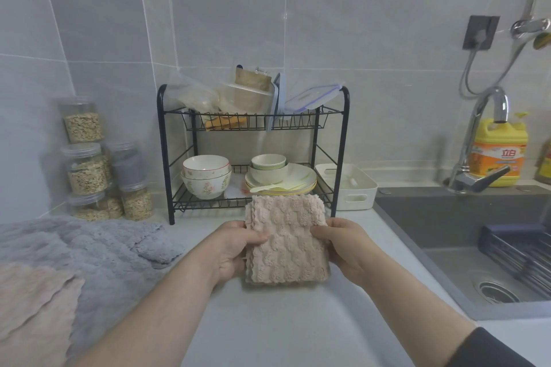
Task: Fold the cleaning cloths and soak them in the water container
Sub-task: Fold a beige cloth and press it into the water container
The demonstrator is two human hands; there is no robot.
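Presently, I hold the folded pink cloth (287,243) in front of the black dish rack (253,155), and its far edge overlaps the rack's lower front rail in this view. My left hand (235,250) pinches the cloth's left edge, thumb on top and fingers curled beneath. My right hand (343,250) pinches the right edge in the same way. Gripping both sides keeps the stacked layers, visible as scalloped edges on the left, from slipping apart. It also appears to lift the cloth off the counter (268,322) rather than let it lie flat.

I judge the folding of this piece done or nearly so, with soaking not yet begun. A white plastic tub (354,188) stands just to the right of the rack, close against its leg. It is the likely water container, though I cannot tell whether it holds water. Further right of the rack lies the sink (432,217).

To the rack's left and nearer me, a grey cloth (98,247) lies rumpled and a second pink cloth (32,301) lies spread. Both are unfolded, so at least two cloths remain to be done.
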